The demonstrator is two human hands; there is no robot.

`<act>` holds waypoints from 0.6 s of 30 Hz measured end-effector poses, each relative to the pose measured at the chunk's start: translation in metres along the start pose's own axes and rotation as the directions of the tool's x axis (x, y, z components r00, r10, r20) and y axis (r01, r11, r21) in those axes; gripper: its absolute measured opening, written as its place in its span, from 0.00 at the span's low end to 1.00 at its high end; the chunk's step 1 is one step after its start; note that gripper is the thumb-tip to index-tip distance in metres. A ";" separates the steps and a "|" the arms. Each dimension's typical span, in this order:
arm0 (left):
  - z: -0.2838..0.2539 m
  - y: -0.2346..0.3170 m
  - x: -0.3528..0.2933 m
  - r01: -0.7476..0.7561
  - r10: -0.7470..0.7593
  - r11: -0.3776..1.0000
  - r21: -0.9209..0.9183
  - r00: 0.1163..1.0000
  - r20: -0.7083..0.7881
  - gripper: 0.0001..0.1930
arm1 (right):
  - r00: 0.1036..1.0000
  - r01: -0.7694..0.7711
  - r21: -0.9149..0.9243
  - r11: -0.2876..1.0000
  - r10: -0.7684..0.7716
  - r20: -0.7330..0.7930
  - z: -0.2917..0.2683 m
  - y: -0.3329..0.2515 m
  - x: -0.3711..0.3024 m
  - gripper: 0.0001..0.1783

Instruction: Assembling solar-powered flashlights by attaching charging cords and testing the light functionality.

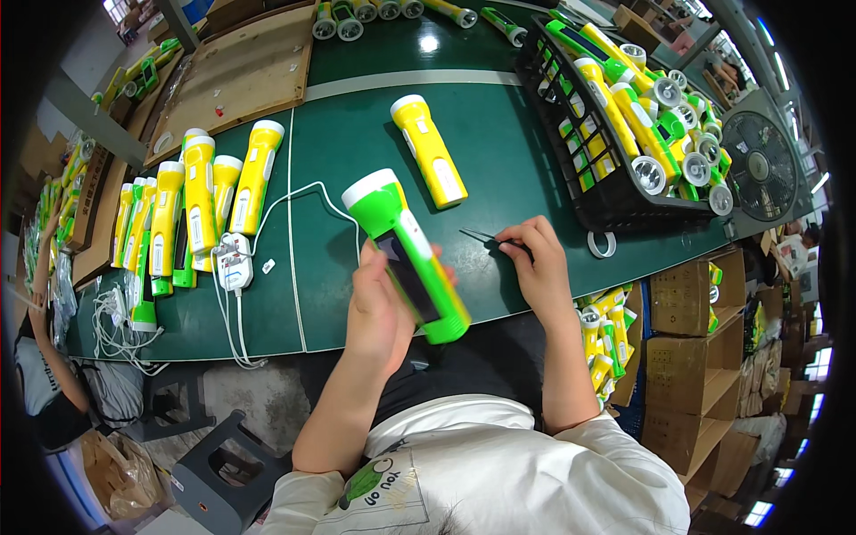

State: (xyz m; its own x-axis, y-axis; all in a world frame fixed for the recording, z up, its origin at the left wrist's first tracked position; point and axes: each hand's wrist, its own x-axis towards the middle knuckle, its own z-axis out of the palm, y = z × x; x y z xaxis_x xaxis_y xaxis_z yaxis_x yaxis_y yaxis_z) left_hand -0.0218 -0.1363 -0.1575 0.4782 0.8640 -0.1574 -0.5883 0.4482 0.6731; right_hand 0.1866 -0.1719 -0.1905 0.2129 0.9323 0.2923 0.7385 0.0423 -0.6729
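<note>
We find L hand (370, 308) clamped round torch (408, 272) above near side of table (323, 299), tilted prob. for easy viewing. R hand (537, 254) pinches tweezers (479, 234) near torch, prob. for fine control.

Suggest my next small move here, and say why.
I'd probably bring the thin tweezer-like tool toward the green flashlight: your left hand holds the flashlight raised, and your right hand grips the tool, its tip apart from the flashlight.
</note>
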 end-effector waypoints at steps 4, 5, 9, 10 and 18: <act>-0.001 0.006 -0.002 0.010 0.000 0.999 -0.041 0.969 0.249 0.40 | 0.978 -0.015 0.453 0.892 0.107 -0.179 -0.003 0.001 -0.007 0.07; -0.004 0.002 -0.001 -0.042 0.040 0.999 0.000 0.951 0.308 0.41 | 0.962 0.028 0.721 0.693 0.178 -0.208 -0.002 -0.003 -0.009 0.06; 0.015 -0.013 0.009 0.096 -0.063 0.986 -0.139 0.972 0.228 0.33 | 0.949 0.063 0.511 0.857 0.107 -0.297 0.011 -0.034 -0.012 0.08; 0.020 -0.016 0.016 0.047 -0.057 0.997 0.060 0.985 0.164 0.27 | 0.940 0.051 0.481 0.875 0.120 -0.319 0.023 -0.029 -0.011 0.11; 0.018 -0.022 0.011 0.039 -0.059 0.988 0.147 0.989 0.135 0.19 | 0.938 0.294 0.265 0.918 -0.223 -0.266 0.018 -0.043 -0.027 0.27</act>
State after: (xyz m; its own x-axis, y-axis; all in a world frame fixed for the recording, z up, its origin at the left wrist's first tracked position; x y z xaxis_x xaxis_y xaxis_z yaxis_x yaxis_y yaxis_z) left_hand 0.0081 -0.1407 -0.1616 0.5959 0.7971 -0.0974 -0.4672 0.4428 0.7653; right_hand 0.1382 -0.1925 -0.1817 0.2049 0.7692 0.6052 0.5710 0.4083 -0.7123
